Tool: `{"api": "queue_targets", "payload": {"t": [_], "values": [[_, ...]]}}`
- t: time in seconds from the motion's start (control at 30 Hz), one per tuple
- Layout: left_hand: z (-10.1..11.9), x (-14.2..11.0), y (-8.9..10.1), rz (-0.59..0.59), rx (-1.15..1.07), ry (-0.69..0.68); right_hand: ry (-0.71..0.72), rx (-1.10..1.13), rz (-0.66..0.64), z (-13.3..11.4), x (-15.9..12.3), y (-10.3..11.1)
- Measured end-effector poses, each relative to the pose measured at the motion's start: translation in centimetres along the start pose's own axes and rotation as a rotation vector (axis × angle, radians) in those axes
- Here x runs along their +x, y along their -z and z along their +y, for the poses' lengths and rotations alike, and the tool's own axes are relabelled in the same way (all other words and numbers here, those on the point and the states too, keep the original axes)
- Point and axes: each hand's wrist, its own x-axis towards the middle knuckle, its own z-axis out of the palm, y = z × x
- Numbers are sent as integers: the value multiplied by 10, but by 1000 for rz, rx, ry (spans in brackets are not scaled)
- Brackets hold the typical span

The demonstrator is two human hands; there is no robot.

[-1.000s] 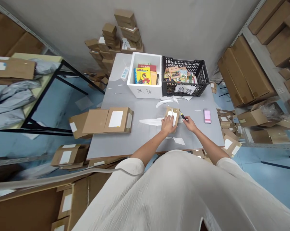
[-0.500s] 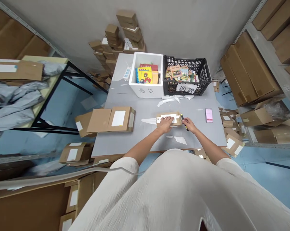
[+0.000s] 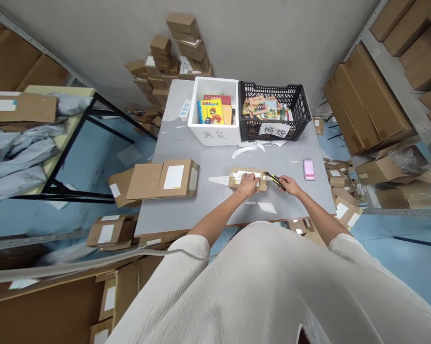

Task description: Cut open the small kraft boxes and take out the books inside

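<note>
"while the left hand [image 3: 248, 185] presses the small box [image 3: 233, 181], fingers loosely spread and gripping nothing, how far has it got?"

"the top looks closed, its contents unseen; whether any tape is cut, i can't tell."

"and how does it lie?"

"flat on the table [image 3: 215, 210], long axis roughly nine to three o'clock. the right hand [image 3: 289, 185] has its fingers closed round the cutter [image 3: 274, 179], tip by the three o'clock end."

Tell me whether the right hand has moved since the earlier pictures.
Yes. The right hand, holding the cutter, has moved right, closer to the phone lying on the table.
</note>
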Motion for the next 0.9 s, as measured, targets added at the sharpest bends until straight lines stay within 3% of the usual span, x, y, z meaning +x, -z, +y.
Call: {"api": "queue_targets", "payload": {"t": [0.27,0.5,0.63,0.9], "values": [[1,-2,-4,18,13,-10,169,-260,-145,-8,2,36],[3,-4,-5,14,24,12,290,-528,-101,-16,30,32],[2,-4,-8,25,-1,24,301,-502,-100,-18,38,26],[-1,-4,-10,31,-17,11,166,-332,-290,-6,17,36]]}}
